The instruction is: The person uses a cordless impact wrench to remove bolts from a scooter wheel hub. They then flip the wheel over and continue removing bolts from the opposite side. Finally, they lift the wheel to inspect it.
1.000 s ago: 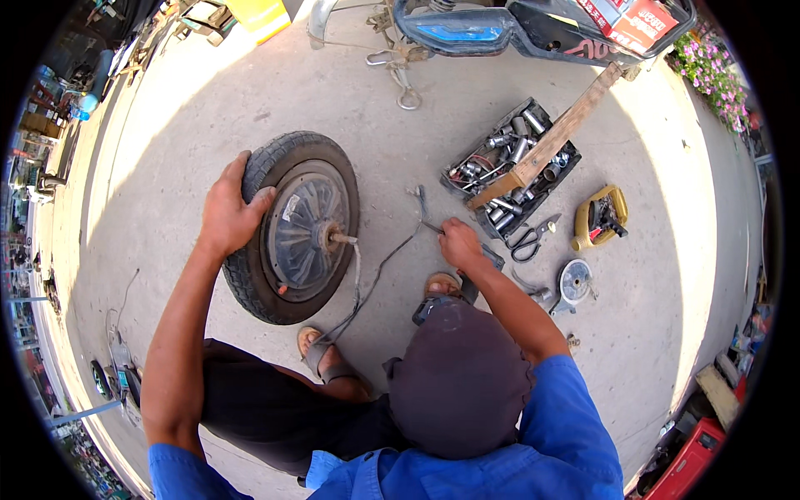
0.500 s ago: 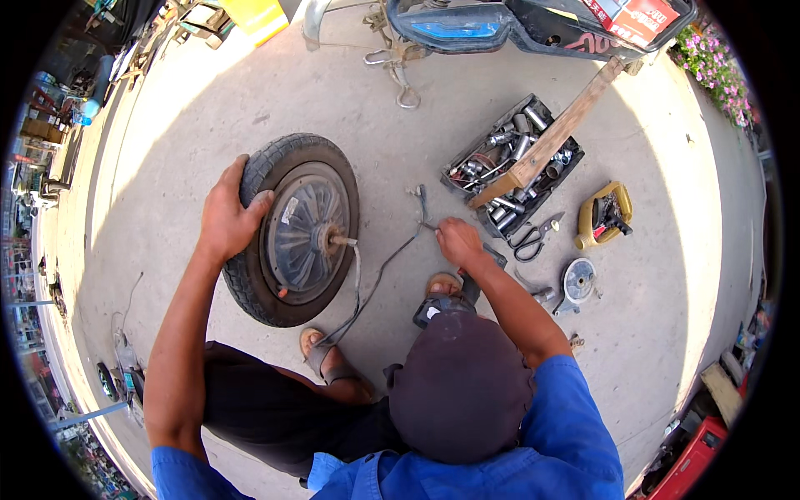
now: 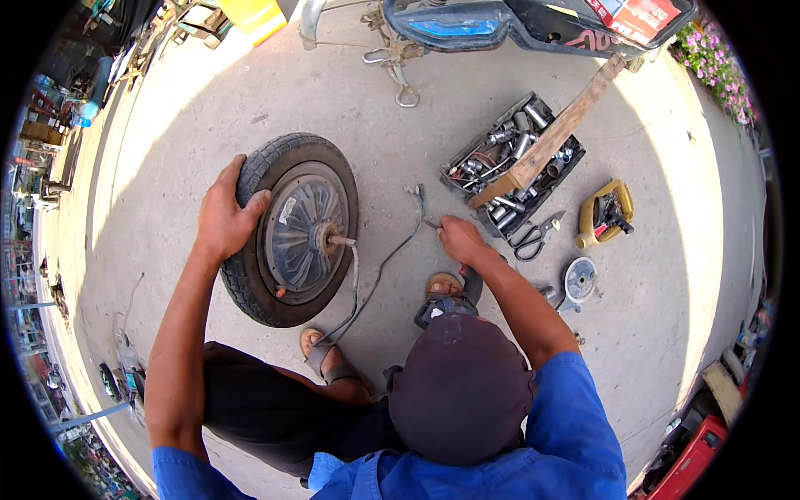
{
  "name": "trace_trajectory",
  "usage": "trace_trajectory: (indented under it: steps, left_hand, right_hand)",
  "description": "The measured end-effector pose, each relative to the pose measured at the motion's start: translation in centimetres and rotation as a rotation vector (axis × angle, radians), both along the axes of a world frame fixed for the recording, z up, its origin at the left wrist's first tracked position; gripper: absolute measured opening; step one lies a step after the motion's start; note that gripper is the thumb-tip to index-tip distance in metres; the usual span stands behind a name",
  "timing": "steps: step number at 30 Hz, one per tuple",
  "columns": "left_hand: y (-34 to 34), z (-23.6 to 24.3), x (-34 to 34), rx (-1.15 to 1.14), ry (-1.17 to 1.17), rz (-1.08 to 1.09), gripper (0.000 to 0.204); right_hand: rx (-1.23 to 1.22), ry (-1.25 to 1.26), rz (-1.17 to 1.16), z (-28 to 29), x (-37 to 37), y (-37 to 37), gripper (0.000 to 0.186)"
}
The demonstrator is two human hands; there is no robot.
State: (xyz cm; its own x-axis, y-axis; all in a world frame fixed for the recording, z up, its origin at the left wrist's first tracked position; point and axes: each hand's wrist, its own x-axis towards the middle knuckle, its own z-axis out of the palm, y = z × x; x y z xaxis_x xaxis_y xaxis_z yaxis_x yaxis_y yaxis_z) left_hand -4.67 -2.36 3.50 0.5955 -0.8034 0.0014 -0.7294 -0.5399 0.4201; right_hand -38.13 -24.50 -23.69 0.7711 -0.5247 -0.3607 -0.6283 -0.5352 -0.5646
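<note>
A wheel with a black tyre and a grey finned hub stands tilted on the ground at the left. My left hand is wrapped over the tyre's outer edge, thumb on the sidewall. From the axle a dark cable loops down past my left foot and back up to a loose end near the middle. My right hand is closed beside that end. A short dark piece pokes out at its fingertips; its kind is unclear. Under my right forearm lies a partly hidden dark power tool.
A black tray of sockets with a wooden handle lies ahead on the right. Beside it are scissors, a cut-open yellow jug holding tools, and a round metal cover. A scooter body stands at the far side.
My right hand and forearm have shifted slightly, and the forearm now covers more of the power tool. My left hand and the wheel have hardly moved.
</note>
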Motion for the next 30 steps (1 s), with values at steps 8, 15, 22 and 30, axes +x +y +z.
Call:
trace_trajectory:
  steps: [8, 15, 22, 30]
  left_hand:
    - [0.6, -0.5, 0.6, -0.037, 0.055, -0.006, 0.074]
    - [0.8, -0.6, 0.6, -0.053, 0.110, 0.011, 0.075]
    - [0.7, -0.4, 0.5, -0.082, 0.182, 0.018, 0.072]
    - [0.7, -0.4, 0.3, -0.065, 0.207, 0.027, 0.069]
  right_hand:
    - [0.001, -0.002, 0.002, -1.5, 0.1, -0.1, 0.024]
    - [-0.012, 0.020, -0.007, -0.4, 0.5, 0.3, 0.026]
    - [0.040, -0.001, -0.059, -0.1, 0.2, -0.4, 0.024]
    - [-0.025, -0.018, 0.022, -1.3, 0.3, -0.2, 0.021]
